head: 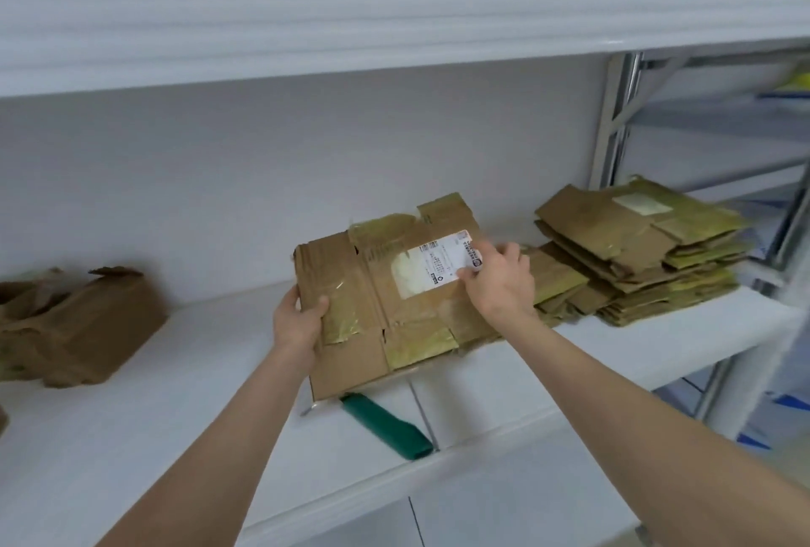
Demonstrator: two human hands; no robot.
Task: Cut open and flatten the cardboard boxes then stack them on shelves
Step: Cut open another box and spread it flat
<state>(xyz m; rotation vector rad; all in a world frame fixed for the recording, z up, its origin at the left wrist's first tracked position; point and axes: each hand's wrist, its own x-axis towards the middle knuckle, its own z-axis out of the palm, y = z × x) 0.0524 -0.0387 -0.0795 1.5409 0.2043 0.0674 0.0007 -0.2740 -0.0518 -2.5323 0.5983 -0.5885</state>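
Note:
A flattened brown cardboard box (377, 296) with yellowish tape and a white shipping label lies on the white shelf (548, 371). My left hand (298, 318) grips its left edge, thumb on top. My right hand (499, 279) grips its right edge beside the label. To the right rests a stack of flattened boxes (635, 248), its lower sheets reaching under my right hand. At the left of the shelf stands an unflattened, crumpled cardboard box (83, 327). A green-handled cutter (385, 424) lies on the shelf just in front of the held box, its blade end partly under the cardboard.
Another white shelf board (307, 29) runs overhead. A grey metal rack (622, 117) stands at the right with something yellow on its upper levels. White wall closes the back of the shelf.

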